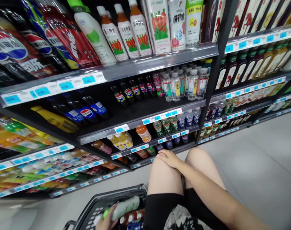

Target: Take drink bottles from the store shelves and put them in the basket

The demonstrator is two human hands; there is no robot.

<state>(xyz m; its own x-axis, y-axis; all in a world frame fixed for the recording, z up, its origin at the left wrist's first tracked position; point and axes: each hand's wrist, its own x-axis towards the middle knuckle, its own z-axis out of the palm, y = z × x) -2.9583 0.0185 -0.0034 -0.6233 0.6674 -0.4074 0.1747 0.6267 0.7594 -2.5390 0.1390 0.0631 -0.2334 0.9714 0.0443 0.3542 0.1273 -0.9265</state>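
My left hand (106, 219) reaches down into a dark shopping basket (90, 206) beside my legs. Its fingers close round the capped end of a pale bottle (126, 205) with a bright green cap, which lies on its side in the basket. Under and next to that bottle, several white-capped reddish bottles (131, 217) show, along with something blue partly cut off by the frame. Resting flat on my knee, my right hand (168, 158) holds nothing, its fingers stretched out.
Drink shelves (136, 115) stand ahead, with price tags along their edges. On the upper shelf are carrot juice bottles (138, 33), a similar green-capped bottle (94, 35) and cola bottles (16, 48). Soda water bottles (175, 84) stand lower. Grey tiled floor (250, 159) extends right.
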